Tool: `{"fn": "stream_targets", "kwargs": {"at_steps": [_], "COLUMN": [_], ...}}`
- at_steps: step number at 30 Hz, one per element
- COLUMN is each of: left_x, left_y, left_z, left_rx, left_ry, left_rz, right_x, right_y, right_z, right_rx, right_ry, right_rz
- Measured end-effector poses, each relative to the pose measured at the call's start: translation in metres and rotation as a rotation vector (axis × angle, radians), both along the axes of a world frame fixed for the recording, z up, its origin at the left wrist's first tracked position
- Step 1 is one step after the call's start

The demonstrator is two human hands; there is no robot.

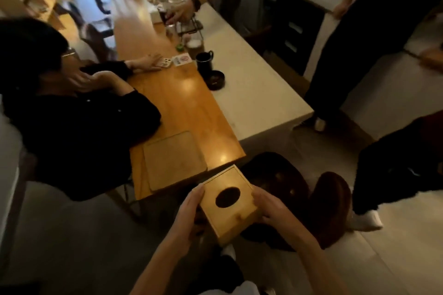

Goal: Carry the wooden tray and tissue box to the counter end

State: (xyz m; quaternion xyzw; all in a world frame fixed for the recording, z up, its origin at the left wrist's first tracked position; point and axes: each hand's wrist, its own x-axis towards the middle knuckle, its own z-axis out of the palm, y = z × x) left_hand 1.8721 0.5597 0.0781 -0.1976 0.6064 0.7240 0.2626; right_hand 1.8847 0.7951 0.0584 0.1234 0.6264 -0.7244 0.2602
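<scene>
A seated person in black [79, 132] leaned on the wooden counter [189, 108] at nine o'clock, one hand by a phone [165, 63] and a card [181, 60]. Toward twelve o'clock stood a black mug [204, 61] and a dark ashtray [215, 80] — both on the white countertop [254, 93]. A dark stool [278, 179] sat at five o'clock.

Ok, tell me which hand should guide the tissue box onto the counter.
Probably the left hand: it grips the tissue box on the side nearer the tray and counter. The right hand holds the far side.
</scene>
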Motion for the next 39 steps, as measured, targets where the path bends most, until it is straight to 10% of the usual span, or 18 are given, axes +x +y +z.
{"fn": "stream_targets", "kwargs": {"at_steps": [8, 17, 39], "left_x": [-0.086, -0.185, -0.162], "left_y": [0.01, 0.014, 0.018], "left_z": [-0.005, -0.018, -0.055], "left_rx": [-0.028, -0.179, -0.376], "left_ry": [0.172, 0.209, 0.297], "left_rz": [0.055, 0.02, -0.016], "right_x": [-0.116, -0.224, -0.22], "right_y": [-0.038, -0.034, -0.008], "right_z": [-0.013, -0.032, -0.067], "right_rx": [0.027, 0.136, 0.205], "right_ry": [0.059, 0.054, 0.065], "right_rz": [-0.284, -0.146, 0.142]}}
